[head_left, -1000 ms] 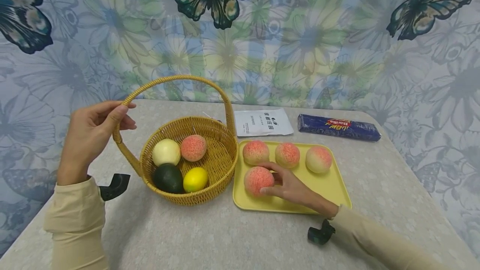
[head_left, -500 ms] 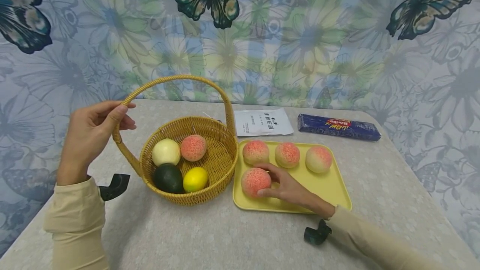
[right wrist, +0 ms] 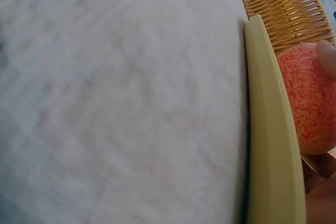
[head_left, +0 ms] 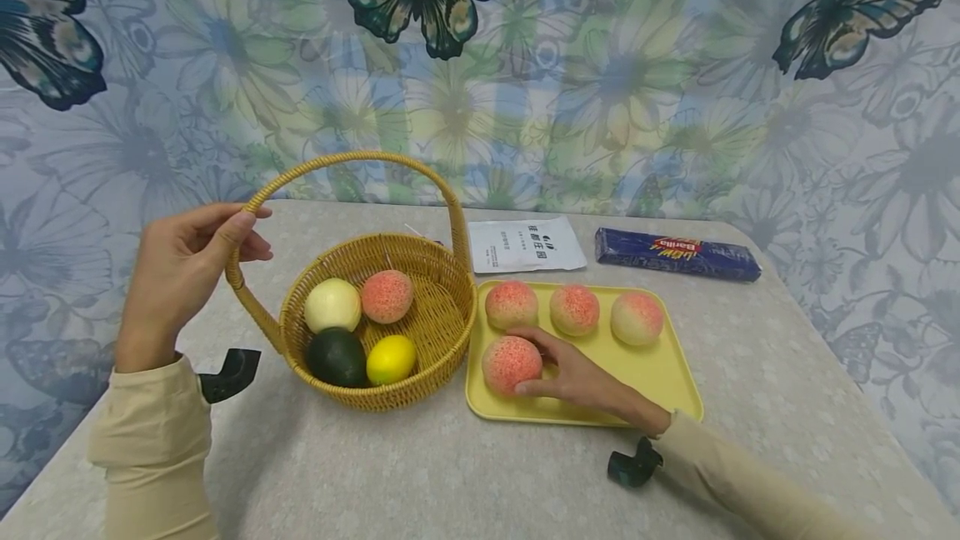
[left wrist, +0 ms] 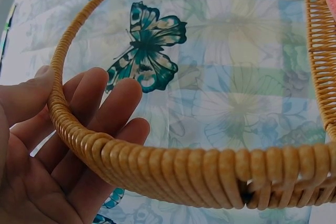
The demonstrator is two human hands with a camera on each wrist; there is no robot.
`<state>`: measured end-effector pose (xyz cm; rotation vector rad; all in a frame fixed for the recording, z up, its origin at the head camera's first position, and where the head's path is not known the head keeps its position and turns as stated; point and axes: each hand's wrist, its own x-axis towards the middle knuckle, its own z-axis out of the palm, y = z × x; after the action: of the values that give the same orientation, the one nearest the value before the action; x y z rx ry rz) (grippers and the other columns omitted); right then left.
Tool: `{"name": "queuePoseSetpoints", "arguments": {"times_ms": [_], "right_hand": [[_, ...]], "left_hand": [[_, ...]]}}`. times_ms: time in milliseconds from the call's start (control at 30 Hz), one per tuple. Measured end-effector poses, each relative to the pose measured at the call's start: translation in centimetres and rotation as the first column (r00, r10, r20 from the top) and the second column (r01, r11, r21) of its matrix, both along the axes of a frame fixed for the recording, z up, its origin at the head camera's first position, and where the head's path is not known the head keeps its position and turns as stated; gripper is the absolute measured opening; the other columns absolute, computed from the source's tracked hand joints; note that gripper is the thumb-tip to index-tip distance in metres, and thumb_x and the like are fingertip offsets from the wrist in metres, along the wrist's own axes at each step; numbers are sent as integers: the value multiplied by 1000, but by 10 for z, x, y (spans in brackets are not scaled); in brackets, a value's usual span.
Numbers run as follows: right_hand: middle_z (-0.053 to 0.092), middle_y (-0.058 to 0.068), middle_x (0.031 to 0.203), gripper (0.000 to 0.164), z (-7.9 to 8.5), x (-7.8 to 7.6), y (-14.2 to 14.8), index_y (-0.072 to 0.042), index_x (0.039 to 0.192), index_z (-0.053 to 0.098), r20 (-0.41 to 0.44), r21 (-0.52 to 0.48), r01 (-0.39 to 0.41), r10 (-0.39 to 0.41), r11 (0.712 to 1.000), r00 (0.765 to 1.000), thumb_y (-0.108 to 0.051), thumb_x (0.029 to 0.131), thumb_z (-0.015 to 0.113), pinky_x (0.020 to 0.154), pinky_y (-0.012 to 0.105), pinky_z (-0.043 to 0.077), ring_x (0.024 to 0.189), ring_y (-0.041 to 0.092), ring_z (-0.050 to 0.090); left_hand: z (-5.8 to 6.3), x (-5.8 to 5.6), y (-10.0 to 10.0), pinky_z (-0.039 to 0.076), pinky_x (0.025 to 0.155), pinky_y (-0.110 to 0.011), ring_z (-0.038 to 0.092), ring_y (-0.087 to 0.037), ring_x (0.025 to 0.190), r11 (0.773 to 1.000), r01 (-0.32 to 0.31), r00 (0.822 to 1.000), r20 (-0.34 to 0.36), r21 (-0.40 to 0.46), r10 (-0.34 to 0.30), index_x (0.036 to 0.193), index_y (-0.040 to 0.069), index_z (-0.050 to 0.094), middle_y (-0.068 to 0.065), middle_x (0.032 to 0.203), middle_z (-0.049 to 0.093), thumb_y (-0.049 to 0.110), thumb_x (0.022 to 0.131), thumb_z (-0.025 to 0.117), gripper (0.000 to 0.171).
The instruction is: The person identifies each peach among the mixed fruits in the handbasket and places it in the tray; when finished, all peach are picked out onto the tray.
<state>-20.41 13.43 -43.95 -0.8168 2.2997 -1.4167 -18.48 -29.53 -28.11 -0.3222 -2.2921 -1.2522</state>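
My left hand (head_left: 183, 261) holds the arched handle (left wrist: 79, 124) of a yellow wicker basket (head_left: 442, 348) between thumb and fingers, on the handle's left side. Inside the basket lie a pale yellow-green round fruit (head_left: 332, 305), a peach (head_left: 387, 296), a dark green avocado-like fruit (head_left: 337, 357) and a lemon (head_left: 392, 359). At the front left of a yellow tray (head_left: 615, 382), my right hand (head_left: 573, 373) grips a pink speckled peach (head_left: 512, 366), thumb in front and fingers behind. The right wrist view shows this peach (right wrist: 307, 98) just over the tray's rim (right wrist: 270, 129).
Three more peaches stand along the tray's back: left (head_left: 512, 304), middle (head_left: 574, 309) and right (head_left: 637, 317). Behind the tray lie a white printed packet (head_left: 527, 245) and a blue Barilla box (head_left: 678, 255). A butterfly-print cloth (head_left: 600, 90) hangs behind the table.
My right hand and the peach in it have shifted slightly left on the tray, then stayed there. The left hand and the basket have not visibly moved.
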Motion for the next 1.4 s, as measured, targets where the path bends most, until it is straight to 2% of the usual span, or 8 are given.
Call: {"name": "queuePoseSetpoints", "arguments": {"times_ms": [300, 433, 700, 867, 967, 1133, 1400], "right_hand": [[48, -9, 138, 76, 2, -1, 3, -18, 146, 37, 10, 34, -25, 24, 999, 1000, -32, 82, 76, 108, 41, 36, 127, 12, 47], [46, -8, 140, 75, 4, -4, 6, -16, 147, 36, 17, 30, -50, 50, 998, 999, -30, 84, 75, 107, 40, 36, 128, 13, 46], [47, -3, 141, 65, 11, -7, 8, -11, 144, 41, -18, 24, -85, 86, 996, 996, -25, 88, 71, 100, 39, 44, 117, 20, 54], [50, -2, 139, 57, 16, -7, 9, -12, 140, 46, -118, 30, -76, 79, 997, 990, -26, 90, 69, 99, 39, 45, 120, 20, 53], [51, 4, 138, 54, 23, -9, 8, -11, 138, 48, -193, 26, -76, 79, 997, 978, -24, 90, 68, 98, 41, 46, 121, 23, 53], [54, 10, 135, 50, 43, -17, 2, -8, 136, 51, -279, 39, -96, 103, 995, 955, -20, 90, 69, 95, 45, 48, 119, 30, 55], [52, 8, 137, 59, 73, -32, -18, -13, 139, 49, -363, 125, -139, 176, 982, 915, -28, 87, 73, 95, 46, 48, 121, 30, 54]], "left_hand": [[0, -1, 1, 50, 64, -13, 67, -4, 65, 1000, -1, 1000, -2, 1, 1, 110, -3, 67, 5, 70, 68, 14, 96, 59, 24], [0, -1, 0, 50, 63, -13, 67, -4, 65, 1000, -1, 1000, -3, 2, 1, 110, -1, 68, 5, 70, 68, 15, 96, 59, 22], [0, -1, 0, 50, 62, -13, 67, -4, 65, 1000, 5, 1000, -4, 5, -5, 108, 3, 69, 5, 70, 68, 14, 96, 59, 20], [1, -1, 0, 50, 62, -13, 67, -3, 65, 1000, 2, 1000, 1, 6, -2, 110, 0, 68, 5, 70, 68, 15, 96, 59, 22], [1, -1, 0, 51, 63, -13, 67, -4, 65, 1000, 5, 1000, 2, 7, -5, 111, -3, 67, 5, 70, 68, 15, 96, 58, 24], [2, 0, 0, 51, 63, -13, 67, -4, 65, 1000, 6, 1000, -4, 5, -6, 111, -4, 67, 5, 70, 68, 14, 96, 58, 25], [1, -1, 0, 50, 64, -13, 67, -5, 65, 1000, 5, 1000, 7, 9, -5, 111, -2, 67, 4, 70, 68, 15, 96, 58, 24]]}}
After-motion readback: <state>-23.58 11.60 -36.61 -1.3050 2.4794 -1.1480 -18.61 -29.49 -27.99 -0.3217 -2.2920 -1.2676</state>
